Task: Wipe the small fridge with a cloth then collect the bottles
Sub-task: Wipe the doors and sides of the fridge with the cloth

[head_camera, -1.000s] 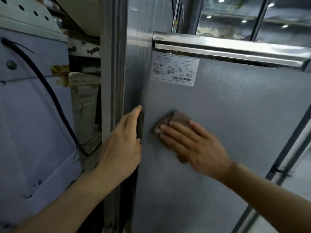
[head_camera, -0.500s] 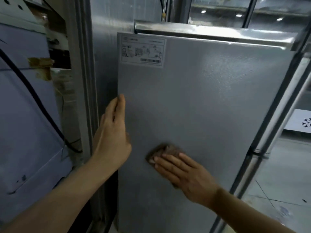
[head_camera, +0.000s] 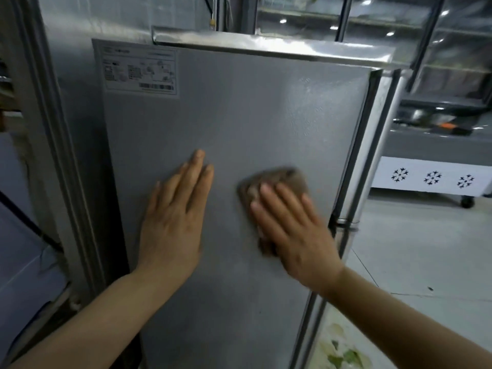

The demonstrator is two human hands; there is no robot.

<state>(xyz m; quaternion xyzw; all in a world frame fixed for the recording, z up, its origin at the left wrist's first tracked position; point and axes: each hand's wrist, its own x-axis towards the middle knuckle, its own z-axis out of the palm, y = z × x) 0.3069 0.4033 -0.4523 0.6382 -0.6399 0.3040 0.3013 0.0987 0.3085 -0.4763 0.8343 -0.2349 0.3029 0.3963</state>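
Since half a second ago the right hand (head_camera: 295, 230) has swept the cloth (head_camera: 274, 187) rightward across the fridge (head_camera: 253, 123) panel, and the left hand (head_camera: 173, 222) has shifted off the left edge onto the panel face. Both hands lie flat, fingers extended; the right presses the brown, crumpled cloth against the metal, near the panel's right edge and its dark vertical trim. Bare grey, faintly pebbled surface lies open above and below. A white label (head_camera: 139, 69) sits at the upper left corner. A shiny steel strip (head_camera: 271, 47) caps the top. A white cabinet (head_camera: 431, 179) with snowflake marks stands well apart on the right.
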